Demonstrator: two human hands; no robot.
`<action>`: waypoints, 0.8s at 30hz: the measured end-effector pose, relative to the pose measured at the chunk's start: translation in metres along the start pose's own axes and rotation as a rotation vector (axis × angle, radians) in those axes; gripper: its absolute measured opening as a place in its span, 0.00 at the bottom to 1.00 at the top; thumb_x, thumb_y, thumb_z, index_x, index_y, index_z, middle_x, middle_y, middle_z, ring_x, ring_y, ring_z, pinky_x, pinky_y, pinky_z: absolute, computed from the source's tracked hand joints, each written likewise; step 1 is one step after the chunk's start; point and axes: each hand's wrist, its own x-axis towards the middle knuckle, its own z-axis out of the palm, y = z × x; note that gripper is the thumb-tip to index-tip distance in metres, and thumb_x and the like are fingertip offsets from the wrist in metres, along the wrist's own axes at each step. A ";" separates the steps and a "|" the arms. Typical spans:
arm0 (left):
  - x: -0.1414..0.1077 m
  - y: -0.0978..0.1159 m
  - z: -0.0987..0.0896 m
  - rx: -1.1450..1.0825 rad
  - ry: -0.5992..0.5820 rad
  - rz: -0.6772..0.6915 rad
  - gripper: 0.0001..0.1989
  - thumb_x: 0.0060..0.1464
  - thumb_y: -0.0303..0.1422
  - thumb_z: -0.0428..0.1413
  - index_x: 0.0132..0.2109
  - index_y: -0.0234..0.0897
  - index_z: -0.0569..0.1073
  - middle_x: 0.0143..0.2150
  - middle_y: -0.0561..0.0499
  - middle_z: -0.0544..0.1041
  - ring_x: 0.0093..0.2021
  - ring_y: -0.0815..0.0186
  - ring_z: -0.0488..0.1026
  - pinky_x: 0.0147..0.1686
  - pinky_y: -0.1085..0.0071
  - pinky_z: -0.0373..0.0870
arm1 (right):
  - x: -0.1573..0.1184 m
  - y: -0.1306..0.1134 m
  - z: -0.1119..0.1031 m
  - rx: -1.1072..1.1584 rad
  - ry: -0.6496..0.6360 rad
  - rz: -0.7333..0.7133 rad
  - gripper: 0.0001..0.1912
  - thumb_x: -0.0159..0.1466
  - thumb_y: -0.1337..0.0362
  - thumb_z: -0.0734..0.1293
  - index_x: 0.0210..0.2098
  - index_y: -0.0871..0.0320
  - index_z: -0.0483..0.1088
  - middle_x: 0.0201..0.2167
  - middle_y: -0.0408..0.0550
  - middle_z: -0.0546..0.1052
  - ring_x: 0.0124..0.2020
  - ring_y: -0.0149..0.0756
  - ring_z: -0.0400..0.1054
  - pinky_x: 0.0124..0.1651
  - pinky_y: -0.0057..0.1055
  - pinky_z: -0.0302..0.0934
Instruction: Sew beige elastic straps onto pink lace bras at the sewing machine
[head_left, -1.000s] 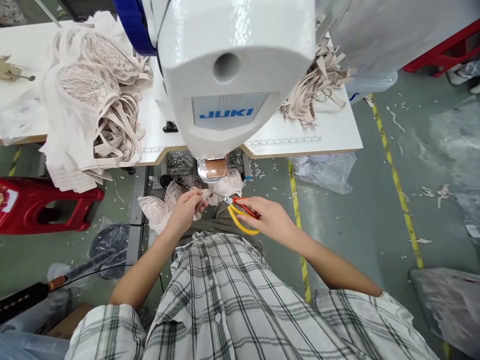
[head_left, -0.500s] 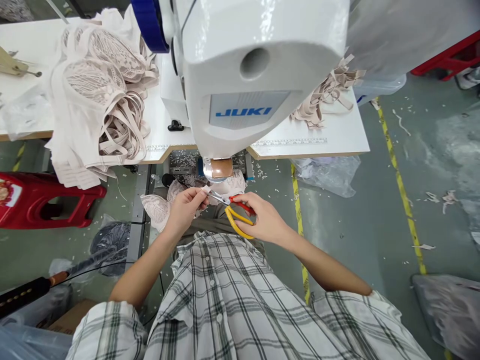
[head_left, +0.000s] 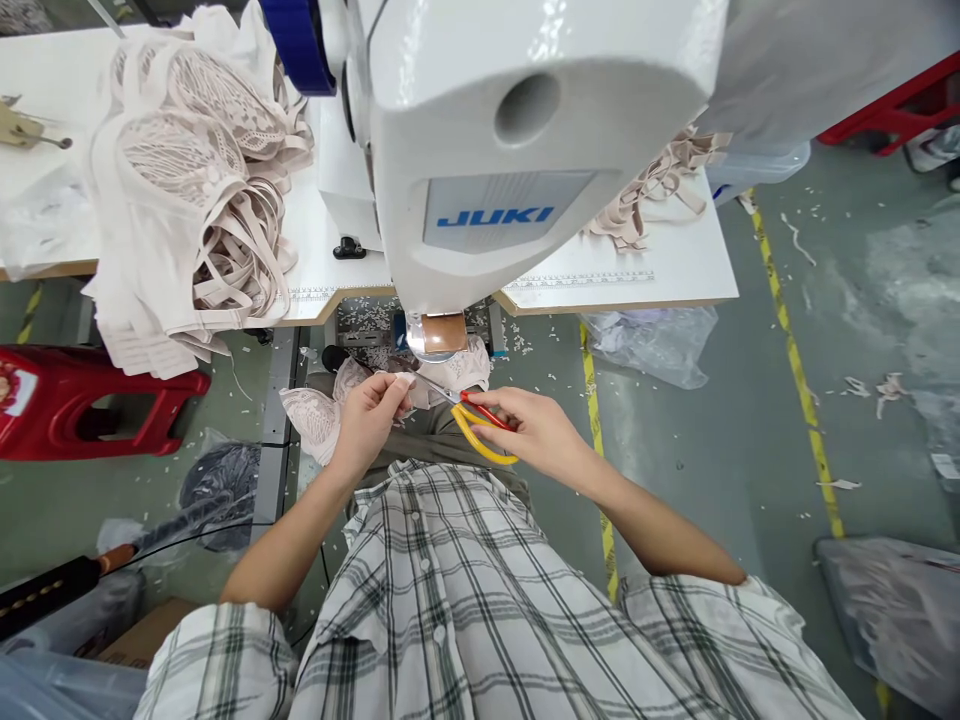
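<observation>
My left hand (head_left: 373,415) pinches a small edge of a pale pink lace bra (head_left: 313,420), thumb against fingers. The bra hangs over my lap below the sewing machine head, partly hidden behind my hands. My right hand (head_left: 536,432) grips scissors (head_left: 489,440) with one red and one yellow handle, fingers in the loops. Their blades point left toward the pinched edge by my left fingertips. Whether the blade tips touch the fabric I cannot tell.
A white JUKI sewing machine (head_left: 517,215) stands over the white table (head_left: 600,295). Lace bras (head_left: 172,190) are heaped at left, with beige straps (head_left: 637,215) at right. A red stool (head_left: 97,400) is at left. Scraps and plastic bags (head_left: 652,345) lie around.
The scissor handles have come closer together and the blades look narrower. The scissors have tilted slightly. My left hand stays on the bra's edge, and the view has shifted a little.
</observation>
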 end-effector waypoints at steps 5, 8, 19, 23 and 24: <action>0.001 -0.004 0.003 -0.300 0.003 -0.070 0.15 0.54 0.40 0.60 0.27 0.36 0.69 0.23 0.57 0.66 0.23 0.74 0.59 0.25 0.77 0.57 | 0.001 0.016 -0.037 -0.132 0.080 0.086 0.18 0.63 0.53 0.69 0.50 0.50 0.77 0.35 0.46 0.79 0.29 0.36 0.70 0.32 0.33 0.63; 0.002 0.001 0.006 -0.373 -0.046 -0.116 0.15 0.54 0.42 0.62 0.29 0.35 0.70 0.23 0.58 0.65 0.22 0.75 0.57 0.23 0.77 0.56 | 0.036 0.035 -0.078 -0.343 0.237 0.103 0.20 0.64 0.51 0.67 0.51 0.52 0.77 0.36 0.49 0.80 0.32 0.41 0.72 0.35 0.37 0.64; 0.009 0.032 0.005 -0.177 -0.569 -0.408 0.10 0.54 0.38 0.56 0.33 0.35 0.73 0.26 0.50 0.76 0.18 0.72 0.65 0.16 0.75 0.59 | 0.055 0.006 -0.020 -0.563 -0.011 -0.586 0.16 0.68 0.60 0.62 0.54 0.54 0.70 0.48 0.53 0.79 0.47 0.41 0.73 0.44 0.34 0.68; 0.002 0.025 0.004 0.243 -0.399 -0.124 0.12 0.60 0.39 0.52 0.38 0.36 0.75 0.31 0.48 0.78 0.24 0.67 0.72 0.25 0.72 0.67 | 0.053 0.008 -0.009 -0.496 -0.079 -0.395 0.12 0.69 0.65 0.60 0.45 0.55 0.74 0.38 0.49 0.80 0.36 0.35 0.73 0.34 0.28 0.60; -0.002 0.018 0.005 0.315 -0.248 0.007 0.12 0.61 0.40 0.53 0.41 0.36 0.75 0.34 0.46 0.79 0.30 0.65 0.74 0.31 0.69 0.71 | 0.054 0.013 -0.014 -0.424 0.028 -0.278 0.11 0.69 0.63 0.60 0.43 0.56 0.74 0.36 0.49 0.80 0.35 0.36 0.72 0.34 0.29 0.59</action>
